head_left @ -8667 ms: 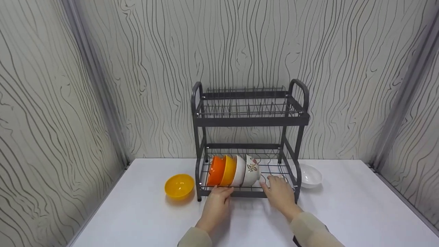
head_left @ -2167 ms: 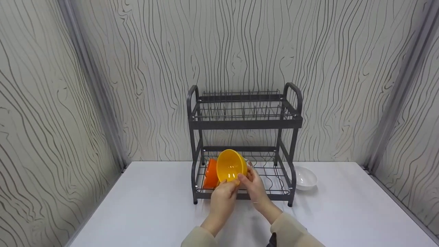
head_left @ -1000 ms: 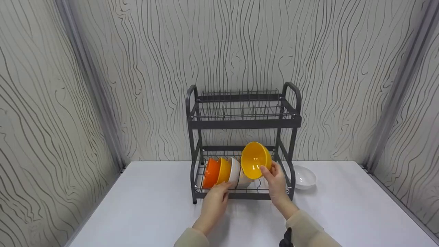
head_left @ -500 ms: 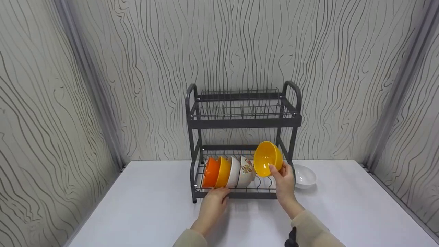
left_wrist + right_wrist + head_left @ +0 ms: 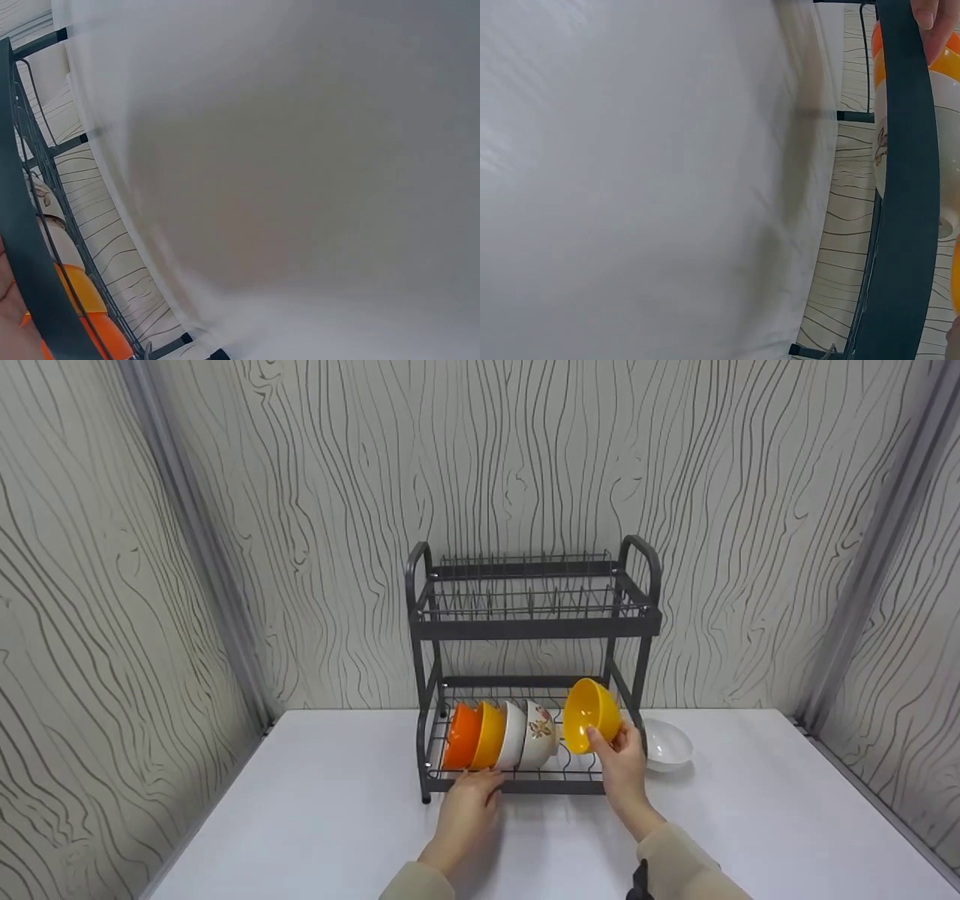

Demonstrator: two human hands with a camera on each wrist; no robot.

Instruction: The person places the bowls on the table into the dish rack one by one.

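My right hand (image 5: 624,769) grips a yellow bowl (image 5: 598,712) by its near wall, thumb inside and fingers behind. The bowl is tilted on its side, mouth facing left, over the right part of the lower shelf of a dark dish rack (image 5: 540,628). My left hand (image 5: 466,810) rests its fingers on the rack's front rail (image 5: 555,787), below the standing bowls. Those lean in a row: an orange bowl (image 5: 462,737), a yellow-orange bowl (image 5: 490,735), a white bowl (image 5: 513,735) and a flower-patterned bowl (image 5: 538,739). In the right wrist view only the held bowl's edge (image 5: 956,277) shows.
A white bowl (image 5: 669,745) stands on the white table (image 5: 315,810), just right of the rack. Wire dividers (image 5: 525,600) line the rack's upper shelf. Patterned panels (image 5: 525,450) enclose the table at the back and sides.
The yellow bowl has left the table at the rack's left, passed from both hands to my right hand, and moved right past the row, lately lowering and turning sideways. My left hand returned to the rail.
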